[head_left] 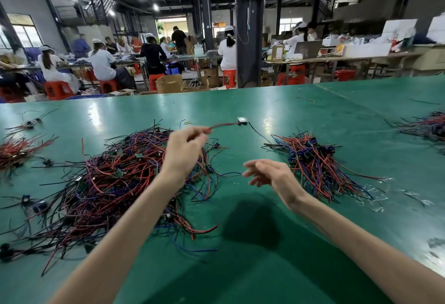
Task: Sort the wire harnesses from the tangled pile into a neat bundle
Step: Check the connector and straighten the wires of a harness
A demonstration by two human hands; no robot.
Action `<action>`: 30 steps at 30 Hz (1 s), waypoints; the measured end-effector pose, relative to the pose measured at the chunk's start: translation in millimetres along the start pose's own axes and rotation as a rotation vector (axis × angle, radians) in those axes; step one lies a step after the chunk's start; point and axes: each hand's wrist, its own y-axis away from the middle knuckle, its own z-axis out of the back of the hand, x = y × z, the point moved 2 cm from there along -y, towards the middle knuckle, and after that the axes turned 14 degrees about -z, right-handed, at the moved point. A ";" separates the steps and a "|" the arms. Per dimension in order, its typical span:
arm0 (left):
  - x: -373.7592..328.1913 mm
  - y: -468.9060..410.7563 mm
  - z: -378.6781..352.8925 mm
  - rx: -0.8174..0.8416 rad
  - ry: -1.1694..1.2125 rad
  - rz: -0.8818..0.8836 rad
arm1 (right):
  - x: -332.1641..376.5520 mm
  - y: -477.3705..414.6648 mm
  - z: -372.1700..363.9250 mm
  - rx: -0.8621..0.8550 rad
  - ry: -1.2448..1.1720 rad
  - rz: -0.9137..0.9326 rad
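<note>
- Wire harness (226, 124) is up in the air above the table: one red lead with a small dark-and-white connector block at its far end and a thin black strand trailing off it.
- Left hand (185, 152) has it, grip pinched on the near end of the red lead, raised over the tangled pile.
- Right hand (267, 173) hovers low between the two middle heaps, grip released, fingers loosely spread, holding nothing.
- Any print on the connectors is too small and blurred to read.
- Four heaps to count!
- One is the tangled pile (108, 183) at left-centre, the biggest, with loops of thin red, blue, black and purple insulated wire and small green boards in it.
- Two is the neat bundle (320, 164) to the right, its wires lying roughly parallel and its blue connectors clustered at the far end.
- Three is a red-wire heap (16, 149) at the left edge, and four is a mixed heap (428, 125) at the far right edge.
- Green table (313, 104) is smooth and glossy, catching lamp reflections.
</note>
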 end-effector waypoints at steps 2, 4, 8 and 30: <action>8.0 19.5 -17.4 0.043 0.079 0.042 | 6.5 -0.1 1.9 0.119 -0.294 -0.111; 13.7 36.2 -30.5 0.053 0.094 0.012 | 12.9 -0.7 8.3 0.141 -0.470 -0.146; 11.0 60.7 -43.8 0.129 -0.117 -0.313 | 17.2 -2.4 19.3 0.073 -0.562 -0.182; 26.1 79.2 -72.4 0.333 0.491 0.405 | -1.8 4.6 2.5 0.206 -0.417 -0.185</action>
